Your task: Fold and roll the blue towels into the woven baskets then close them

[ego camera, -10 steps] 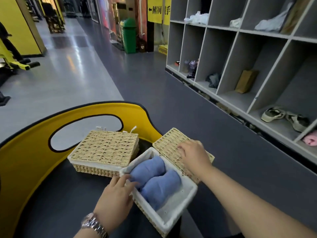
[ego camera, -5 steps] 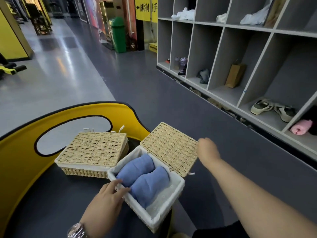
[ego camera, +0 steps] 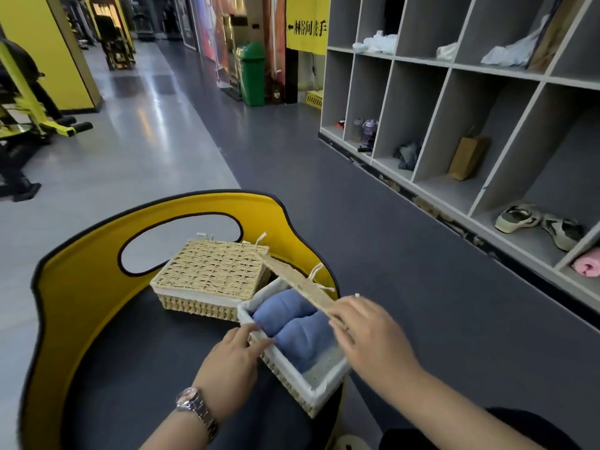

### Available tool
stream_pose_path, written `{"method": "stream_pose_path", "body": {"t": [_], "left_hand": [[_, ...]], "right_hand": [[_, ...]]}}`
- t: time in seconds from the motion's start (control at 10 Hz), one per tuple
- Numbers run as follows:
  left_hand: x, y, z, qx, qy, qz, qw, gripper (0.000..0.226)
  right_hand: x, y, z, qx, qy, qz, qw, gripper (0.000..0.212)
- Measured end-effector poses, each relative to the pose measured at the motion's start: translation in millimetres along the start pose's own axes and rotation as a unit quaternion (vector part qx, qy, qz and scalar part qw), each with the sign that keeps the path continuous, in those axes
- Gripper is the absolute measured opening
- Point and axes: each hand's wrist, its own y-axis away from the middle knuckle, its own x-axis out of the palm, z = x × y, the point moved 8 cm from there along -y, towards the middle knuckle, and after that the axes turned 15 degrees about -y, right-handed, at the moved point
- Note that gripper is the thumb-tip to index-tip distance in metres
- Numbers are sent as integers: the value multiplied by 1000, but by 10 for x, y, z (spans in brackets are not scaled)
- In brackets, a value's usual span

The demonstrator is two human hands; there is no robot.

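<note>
- Hands at work over two woven baskets on a dark round surface (ego camera: 123, 368) ringed by a tall yellow wall (ego camera: 81, 277).
- The near basket (ego camera: 302, 381) sits at the right edge of that surface, open, lined in white cloth. Inside lie two blue towels (ego camera: 292, 323), rolled into soft fat logs, side by side and touching, filling most of the space.
- The lid (ego camera: 298, 284) stands tilted over the basket, seen nearly edge on. It is a thin woven panel, pale straw in colour, hinged along the far side, with white cloth ties hanging near it.
- The right hand (ego camera: 370, 336) has its grip closed on the lid's free edge, fingers curled over it. That hold looks meant to swing the lid down onto the towels.
- The left hand (ego camera: 233, 355), a watch on its wrist, rests with fingers on the near-left rim, touching the lining. It seems to steady the basket so it does not slide off the edge. Whether it pinches the rim or only presses, I cannot tell.
- The far basket (ego camera: 211, 280) sits just behind, touching or nearly so, with its lid shut flat. Its contents are hidden.
- My reading: this is the closing step for the second basket, near the end of the job.
</note>
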Motion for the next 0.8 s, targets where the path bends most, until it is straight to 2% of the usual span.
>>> {"method": "stream_pose_path", "body": {"t": [0.1, 0.2, 0.3, 0.4, 0.6, 0.7, 0.8], "left_hand": [[4, 74, -3, -1, -15, 9, 1000, 62], [46, 137, 8, -13, -16, 20, 1000, 63], [-33, 151, 23, -39, 18, -11, 999, 51], [-74, 173, -33, -38, 21, -15, 999, 64], [-19, 210, -169, -58, 23, 36, 997, 66], [-130, 194, -138, -61, 6, 35, 998, 59], [-346, 201, -93, -69, -2, 35, 997, 43]], "right_hand": [[536, 319, 114, 36, -24, 128, 991, 14], [884, 566, 91, 40, -22, 184, 982, 18], [940, 587, 105, 28, 0, 181, 983, 20], [978, 621, 107, 36, 7, 198, 979, 22], [954, 607, 135, 54, 30, 188, 980, 12], [831, 417, 181, 85, -13, 190, 978, 23], [591, 223, 182, 177, -50, 191, 964, 26]]}}
